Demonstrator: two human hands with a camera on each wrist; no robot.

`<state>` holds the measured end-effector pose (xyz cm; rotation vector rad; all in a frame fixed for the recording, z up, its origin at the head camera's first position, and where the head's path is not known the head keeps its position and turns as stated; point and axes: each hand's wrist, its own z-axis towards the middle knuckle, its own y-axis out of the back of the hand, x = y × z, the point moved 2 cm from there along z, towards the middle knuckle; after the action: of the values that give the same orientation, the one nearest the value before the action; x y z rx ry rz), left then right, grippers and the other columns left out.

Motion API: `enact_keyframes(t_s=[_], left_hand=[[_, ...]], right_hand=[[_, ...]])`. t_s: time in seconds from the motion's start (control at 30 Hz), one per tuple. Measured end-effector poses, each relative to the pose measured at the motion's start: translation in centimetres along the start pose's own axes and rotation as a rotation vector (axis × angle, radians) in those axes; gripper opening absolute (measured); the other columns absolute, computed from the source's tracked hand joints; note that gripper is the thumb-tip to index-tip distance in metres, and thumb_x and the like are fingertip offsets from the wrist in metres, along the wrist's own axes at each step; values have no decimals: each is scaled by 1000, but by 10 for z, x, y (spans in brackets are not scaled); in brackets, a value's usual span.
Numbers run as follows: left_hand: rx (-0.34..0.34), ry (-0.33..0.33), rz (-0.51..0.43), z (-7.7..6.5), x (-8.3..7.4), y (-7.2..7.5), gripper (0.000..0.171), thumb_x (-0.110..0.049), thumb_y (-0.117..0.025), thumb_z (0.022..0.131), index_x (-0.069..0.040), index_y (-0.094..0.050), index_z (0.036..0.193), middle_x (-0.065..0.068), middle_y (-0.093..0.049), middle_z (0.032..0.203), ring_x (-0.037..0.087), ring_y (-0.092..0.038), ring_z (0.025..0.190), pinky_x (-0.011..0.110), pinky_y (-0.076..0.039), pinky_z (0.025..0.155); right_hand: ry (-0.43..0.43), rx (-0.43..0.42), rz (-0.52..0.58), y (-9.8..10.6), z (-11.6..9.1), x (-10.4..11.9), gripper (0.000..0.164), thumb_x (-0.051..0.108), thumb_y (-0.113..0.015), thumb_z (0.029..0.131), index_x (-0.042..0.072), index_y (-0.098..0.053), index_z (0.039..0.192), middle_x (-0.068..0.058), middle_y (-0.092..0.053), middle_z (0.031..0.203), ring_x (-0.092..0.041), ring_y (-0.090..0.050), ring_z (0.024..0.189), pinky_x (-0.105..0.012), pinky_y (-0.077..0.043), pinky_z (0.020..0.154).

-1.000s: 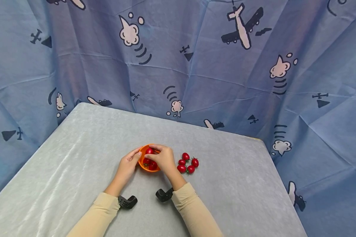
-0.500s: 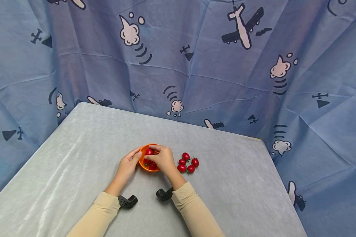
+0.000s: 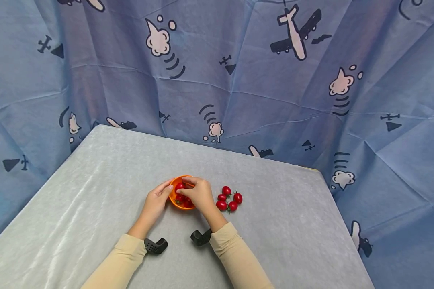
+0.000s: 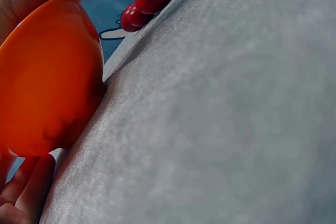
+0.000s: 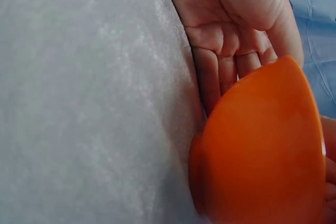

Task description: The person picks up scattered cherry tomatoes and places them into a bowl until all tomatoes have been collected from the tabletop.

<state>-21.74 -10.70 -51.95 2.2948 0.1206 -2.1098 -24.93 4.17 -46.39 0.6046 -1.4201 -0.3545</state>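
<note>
In the head view my left hand [image 3: 157, 199] grips the left rim of an orange bowl [image 3: 172, 200], thumb on the edge and fingers along the outside. Several red cherry tomatoes [image 3: 180, 186] lie in the bowl. My right hand [image 3: 200, 193] reaches over the bowl's right side, forefinger near the far rim and thumb over the opening beside the tomatoes. I cannot tell whether it pinches anything. The bowl [image 4: 50, 87] fills the left of the left wrist view; in the right wrist view the left hand [image 5: 231, 24] is behind the bowl [image 5: 262, 150].
Right of the bowl several cherry tomatoes [image 3: 221, 205] with green stems lie in a ring on the grey cloth-covered table [image 3: 282, 216]. A blue curtain [image 3: 202, 92] with aeroplane prints hangs behind the table. Black devices [image 3: 201, 237] are worn at both wrists.
The upper tomato in the bowl has shifted slightly left and toward the person, and the tomatoes below it have shifted a little. Both hands have stayed nearly still.
</note>
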Motion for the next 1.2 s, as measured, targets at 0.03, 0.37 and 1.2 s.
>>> enact_keyframes(t_s=[0.03, 0.37, 1.2], left_hand=[[0, 0, 3, 0, 0, 0, 42, -25, -55, 103, -7, -55, 141, 10, -56, 145, 18, -55, 129, 9, -47, 94], [6, -1, 21, -1, 0, 0, 45, -29, -53, 104, -7, -54, 143, 10, -54, 147, 21, -51, 134, 6, -44, 94], [11, 25, 12, -1, -1, 0, 44, -28, -53, 104, -9, -53, 144, 7, -52, 149, 17, -47, 138, 21, -42, 108]], right_hand=[[-7, -1, 14, 1, -1, 0, 42, 17, -86, 78, 6, -74, 116, -12, -73, 118, -28, -65, 116, -41, -55, 99], [-18, -10, 102, 23, -12, -3, 38, 14, -83, 81, 7, -74, 117, -12, -73, 118, -27, -69, 112, -37, -58, 94], [-186, -220, 139, 101, -39, -56, 41, 13, -83, 81, 4, -73, 119, -13, -71, 123, -30, -68, 113, -38, -57, 93]])
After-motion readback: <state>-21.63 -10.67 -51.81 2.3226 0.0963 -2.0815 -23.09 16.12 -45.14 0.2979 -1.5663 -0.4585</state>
